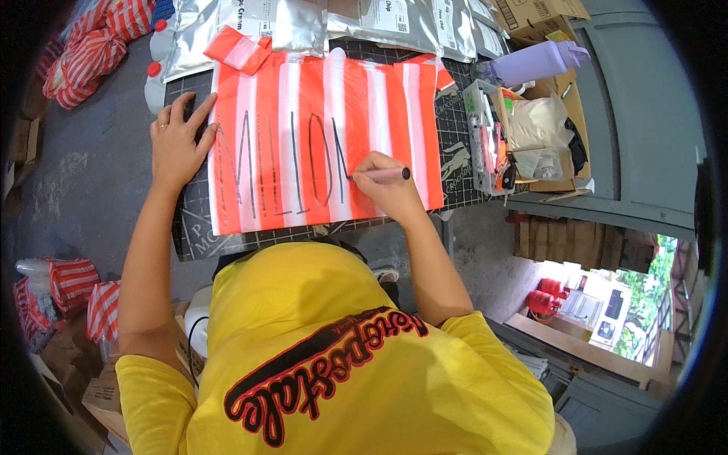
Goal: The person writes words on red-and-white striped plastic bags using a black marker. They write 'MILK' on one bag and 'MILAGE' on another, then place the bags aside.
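Note:
A red, pink and white striped plastic bag (415,129) lies flat in front of me, with its handles at the far side. Tall black handwritten strokes run across it from the left to just past the middle. My right hand (390,199) grips a marker pen (388,174) with a black end; its tip is at the last stroke, hidden by my fingers. At the bag's left edge my left hand (177,148) rests with fingers spread, the fingertips touching the plastic. It holds nothing.
Under the bag is a dark gridded cutting mat (199,227). Silver pouches (406,23) line the far side. To the right stand a clear bin of pens (485,144), a cardboard box (582,114) and a lilac bottle (538,64). Striped bundles (87,64) lie at the left.

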`<state>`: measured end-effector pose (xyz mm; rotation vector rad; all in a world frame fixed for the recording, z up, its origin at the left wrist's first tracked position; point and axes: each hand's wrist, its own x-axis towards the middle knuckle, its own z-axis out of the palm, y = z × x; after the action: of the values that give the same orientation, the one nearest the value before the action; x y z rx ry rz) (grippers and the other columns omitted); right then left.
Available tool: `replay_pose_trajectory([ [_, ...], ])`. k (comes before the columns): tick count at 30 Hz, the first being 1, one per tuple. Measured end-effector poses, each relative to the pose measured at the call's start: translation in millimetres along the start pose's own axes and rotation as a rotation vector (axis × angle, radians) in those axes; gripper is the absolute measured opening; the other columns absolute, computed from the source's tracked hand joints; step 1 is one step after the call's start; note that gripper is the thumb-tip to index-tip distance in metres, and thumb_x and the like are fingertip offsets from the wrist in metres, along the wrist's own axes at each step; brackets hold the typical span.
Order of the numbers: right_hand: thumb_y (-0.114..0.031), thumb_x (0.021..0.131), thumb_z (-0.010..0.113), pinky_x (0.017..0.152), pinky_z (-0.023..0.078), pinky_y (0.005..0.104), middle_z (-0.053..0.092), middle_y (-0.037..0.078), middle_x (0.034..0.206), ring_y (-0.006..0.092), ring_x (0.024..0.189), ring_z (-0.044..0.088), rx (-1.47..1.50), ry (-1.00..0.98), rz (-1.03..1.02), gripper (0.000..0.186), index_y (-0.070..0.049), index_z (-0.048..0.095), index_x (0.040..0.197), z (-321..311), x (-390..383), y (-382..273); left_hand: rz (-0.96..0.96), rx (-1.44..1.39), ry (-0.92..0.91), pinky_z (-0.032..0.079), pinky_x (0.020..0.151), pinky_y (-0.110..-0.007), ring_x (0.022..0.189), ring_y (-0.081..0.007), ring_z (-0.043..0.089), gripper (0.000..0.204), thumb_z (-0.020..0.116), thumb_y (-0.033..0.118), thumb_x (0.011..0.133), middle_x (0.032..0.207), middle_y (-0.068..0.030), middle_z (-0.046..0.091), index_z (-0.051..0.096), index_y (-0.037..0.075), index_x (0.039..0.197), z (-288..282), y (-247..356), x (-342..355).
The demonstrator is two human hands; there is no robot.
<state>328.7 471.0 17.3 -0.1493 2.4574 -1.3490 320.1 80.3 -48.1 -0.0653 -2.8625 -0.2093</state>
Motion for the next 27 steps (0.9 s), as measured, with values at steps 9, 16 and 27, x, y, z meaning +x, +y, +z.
replay_pose_trajectory([
  [9,-0.014,0.089,0.072,0.065,0.046,0.0288,0.063,0.002,0.074,0.0095,0.071,0.057,-0.002,-0.067,0.093,0.015,-0.002,0.065,0.086,-9,-37,-4,-0.016,0.000,-0.029,0.037,0.110,-0.049,0.131,-0.0325,0.049,0.052,0.061,0.042,0.099,0.149,-0.0088,0.053,0.059,0.032,0.150,0,1,1],
  [16,-0.015,0.089,0.071,0.064,0.045,0.0291,0.062,0.002,0.074,0.0095,0.070,0.056,0.012,-0.089,0.097,0.015,-0.002,0.065,0.086,-9,-27,-6,-0.023,-0.001,-0.033,0.037,0.110,-0.049,0.130,-0.0333,0.051,0.052,0.062,0.042,0.099,0.150,-0.0094,0.053,0.059,0.032,0.150,-1,1,0],
  [27,-0.017,0.088,0.071,0.063,0.045,0.0297,0.063,0.003,0.074,0.0102,0.069,0.056,-0.029,0.052,-0.045,0.016,-0.001,0.065,0.086,-4,62,-1,0.008,-0.036,0.015,0.039,0.107,-0.049,0.128,-0.0340,0.052,0.053,0.064,0.040,0.097,0.147,-0.0105,0.055,0.060,0.032,0.149,-1,-1,0],
])
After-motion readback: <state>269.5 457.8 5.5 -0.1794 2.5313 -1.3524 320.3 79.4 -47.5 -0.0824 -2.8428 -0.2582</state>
